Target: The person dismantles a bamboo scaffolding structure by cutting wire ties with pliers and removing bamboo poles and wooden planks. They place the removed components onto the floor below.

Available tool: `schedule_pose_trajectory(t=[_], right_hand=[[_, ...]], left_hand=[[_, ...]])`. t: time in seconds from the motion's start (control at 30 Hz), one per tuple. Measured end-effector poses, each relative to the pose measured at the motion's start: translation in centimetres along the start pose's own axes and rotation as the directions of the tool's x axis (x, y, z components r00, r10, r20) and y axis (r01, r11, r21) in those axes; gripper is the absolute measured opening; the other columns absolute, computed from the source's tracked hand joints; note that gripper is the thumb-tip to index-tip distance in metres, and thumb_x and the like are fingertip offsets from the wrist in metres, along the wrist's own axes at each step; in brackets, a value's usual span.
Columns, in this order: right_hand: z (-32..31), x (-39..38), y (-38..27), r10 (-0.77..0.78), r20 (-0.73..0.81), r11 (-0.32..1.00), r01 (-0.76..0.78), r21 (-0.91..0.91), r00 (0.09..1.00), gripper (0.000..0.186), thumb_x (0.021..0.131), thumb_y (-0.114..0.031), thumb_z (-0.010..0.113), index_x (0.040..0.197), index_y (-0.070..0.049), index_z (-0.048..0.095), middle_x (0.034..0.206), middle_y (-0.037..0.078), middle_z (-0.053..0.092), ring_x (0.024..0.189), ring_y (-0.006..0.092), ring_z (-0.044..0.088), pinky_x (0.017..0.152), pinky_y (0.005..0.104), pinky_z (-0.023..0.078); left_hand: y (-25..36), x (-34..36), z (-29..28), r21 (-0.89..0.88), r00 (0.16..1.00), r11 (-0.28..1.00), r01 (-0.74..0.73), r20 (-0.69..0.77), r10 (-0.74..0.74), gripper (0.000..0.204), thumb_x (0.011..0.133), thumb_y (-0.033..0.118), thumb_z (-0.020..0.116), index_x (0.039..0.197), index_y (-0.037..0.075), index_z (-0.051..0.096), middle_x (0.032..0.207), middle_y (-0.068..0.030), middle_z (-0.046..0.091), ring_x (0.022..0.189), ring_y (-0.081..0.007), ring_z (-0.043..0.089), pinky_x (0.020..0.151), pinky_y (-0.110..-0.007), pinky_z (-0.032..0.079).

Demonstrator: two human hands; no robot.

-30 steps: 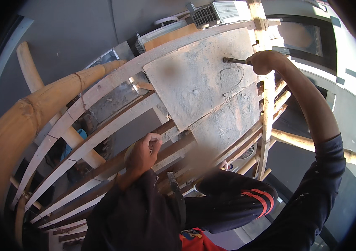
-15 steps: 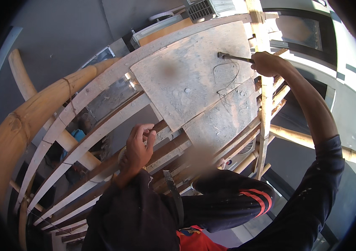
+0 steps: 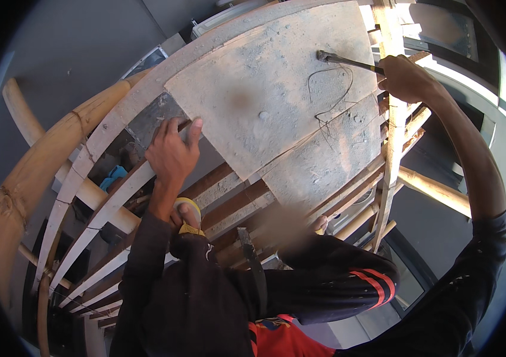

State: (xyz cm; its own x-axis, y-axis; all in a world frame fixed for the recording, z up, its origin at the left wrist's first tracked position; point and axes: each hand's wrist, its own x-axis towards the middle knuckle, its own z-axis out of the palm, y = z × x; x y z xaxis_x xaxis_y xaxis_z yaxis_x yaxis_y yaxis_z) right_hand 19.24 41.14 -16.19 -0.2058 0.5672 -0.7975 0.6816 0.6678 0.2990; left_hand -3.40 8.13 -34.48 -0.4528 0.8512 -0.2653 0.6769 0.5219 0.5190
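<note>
Left hand has risen to the board edge, fingers spread on it | right hand fisted on hammer, 1 o'clock | board stiff, heavy, gritty: grip its edges.

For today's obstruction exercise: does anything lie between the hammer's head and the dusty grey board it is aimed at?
Nothing visible does: the metal hammer in the right hand meets the dusty grey board directly; thin wire lies just below.
</note>
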Motion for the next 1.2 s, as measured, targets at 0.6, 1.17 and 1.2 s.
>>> schedule_pose_trajectory(t=[0.6, 1.17, 1.2], right_hand=[[5.5, -2.5, 2.6, 0.058, -0.395, 0.915, 0.11, 0.389, 0.917, 0.023, 0.088, -0.006, 0.055, 0.108, 0.005, 0.06, 0.064, 0.024, 0.062, 0.069, 0.0396, 0.067, 0.064, 0.0451, 0.05], [2.1, -3.3, -2.1, 0.02, -0.127, 0.998, -0.027, -0.051, 0.992, 0.063, 0.079, 0.0, 0.066, 0.137, 0.007, 0.041, 0.103, 0.026, 0.065, 0.109, 0.0376, 0.059, 0.103, 0.0489, 0.041], [1.6, -2.9, -2.4, 0.074, -0.074, 0.986, -0.084, -0.146, 0.994, 0.068, 0.078, 0.0, 0.067, 0.139, 0.007, 0.038, 0.104, 0.026, 0.065, 0.111, 0.0382, 0.058, 0.104, 0.0511, 0.039]], left_hand=[[0.3, 0.5, 0.0, 0.169, 0.996, 0.984, 0.051, 0.065, -0.063, 0.063, 0.08, 0.07, 0.055, 0.098, 0.013, 0.075, 0.068, -0.0189, 0.068, 0.062, -0.0378, 0.067, 0.059, -0.044, 0.054], [0.8, 0.1, -0.2, 0.23, 0.997, 0.972, 0.044, 0.054, -0.058, 0.072, 0.082, 0.074, 0.047, 0.094, 0.01, 0.076, 0.063, -0.0184, 0.066, 0.061, -0.0352, 0.068, 0.06, -0.042, 0.054], [0.8, 0.0, -0.2, 0.218, 0.999, 0.975, 0.032, 0.032, -0.04, 0.072, 0.082, 0.074, 0.047, 0.093, 0.009, 0.076, 0.062, -0.0182, 0.066, 0.06, -0.035, 0.068, 0.059, -0.042, 0.054]])
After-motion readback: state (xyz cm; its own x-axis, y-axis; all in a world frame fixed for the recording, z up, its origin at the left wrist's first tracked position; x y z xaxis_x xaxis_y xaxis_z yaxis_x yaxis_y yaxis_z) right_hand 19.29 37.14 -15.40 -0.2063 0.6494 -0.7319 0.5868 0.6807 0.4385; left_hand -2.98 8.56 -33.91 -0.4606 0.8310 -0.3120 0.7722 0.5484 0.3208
